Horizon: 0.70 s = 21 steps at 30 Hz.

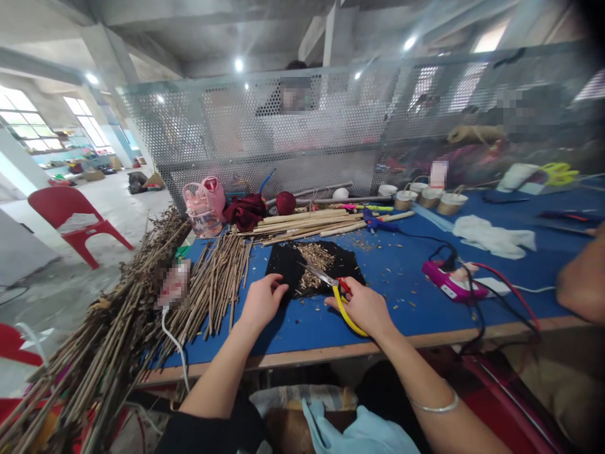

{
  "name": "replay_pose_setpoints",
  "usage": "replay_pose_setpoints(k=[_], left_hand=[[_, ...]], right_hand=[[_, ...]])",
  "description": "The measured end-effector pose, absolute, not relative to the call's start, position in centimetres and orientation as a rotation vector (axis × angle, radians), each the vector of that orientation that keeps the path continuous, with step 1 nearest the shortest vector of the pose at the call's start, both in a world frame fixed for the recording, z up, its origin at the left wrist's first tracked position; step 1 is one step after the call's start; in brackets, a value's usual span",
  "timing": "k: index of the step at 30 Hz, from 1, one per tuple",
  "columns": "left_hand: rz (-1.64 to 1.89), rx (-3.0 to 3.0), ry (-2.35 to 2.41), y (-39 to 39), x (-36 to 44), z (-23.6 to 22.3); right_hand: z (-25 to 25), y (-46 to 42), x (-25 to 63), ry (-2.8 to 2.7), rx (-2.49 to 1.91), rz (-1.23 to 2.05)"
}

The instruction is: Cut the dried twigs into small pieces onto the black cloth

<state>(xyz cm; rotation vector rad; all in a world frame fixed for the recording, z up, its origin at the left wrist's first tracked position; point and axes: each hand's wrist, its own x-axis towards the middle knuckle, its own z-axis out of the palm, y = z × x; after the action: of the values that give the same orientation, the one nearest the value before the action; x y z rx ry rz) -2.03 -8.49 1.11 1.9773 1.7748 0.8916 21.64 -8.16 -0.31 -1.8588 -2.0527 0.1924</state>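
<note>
My right hand is closed round the handles of a pair of scissors, yellow with a red part. Their metal blades point left and away, over a heap of short cut stem pieces. That heap lies on a black cloth spread on the blue table. At the cloth's left edge is my left hand, thumb and forefinger slightly apart, with nothing visible between them; its other fingers are partly hidden. Left of this hand lie many thin dry stems.
Pale sticks and a blue glue gun lie behind the cloth. A purple power strip with cables and a white glove are on the right. Bundled dry branches overhang the left. A perforated metal screen stands behind. Another person's arm is at right.
</note>
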Motion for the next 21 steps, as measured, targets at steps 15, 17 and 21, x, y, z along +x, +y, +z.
replay_pose_setpoints(k=[15,17,21], left_hand=[[0.554,1.751,2.302,-9.0,-11.4,2.3],[0.691,1.65,2.279,-9.0,-11.7,2.0],[0.879,1.556,2.234,-8.9,-11.7,1.5]], right_hand=[[-0.2,-8.1,21.7,-2.054,-1.876,0.205],[-0.2,-8.1,21.7,-2.057,-1.869,0.203],[-0.4,-8.1,21.7,-2.066,-1.857,0.205]])
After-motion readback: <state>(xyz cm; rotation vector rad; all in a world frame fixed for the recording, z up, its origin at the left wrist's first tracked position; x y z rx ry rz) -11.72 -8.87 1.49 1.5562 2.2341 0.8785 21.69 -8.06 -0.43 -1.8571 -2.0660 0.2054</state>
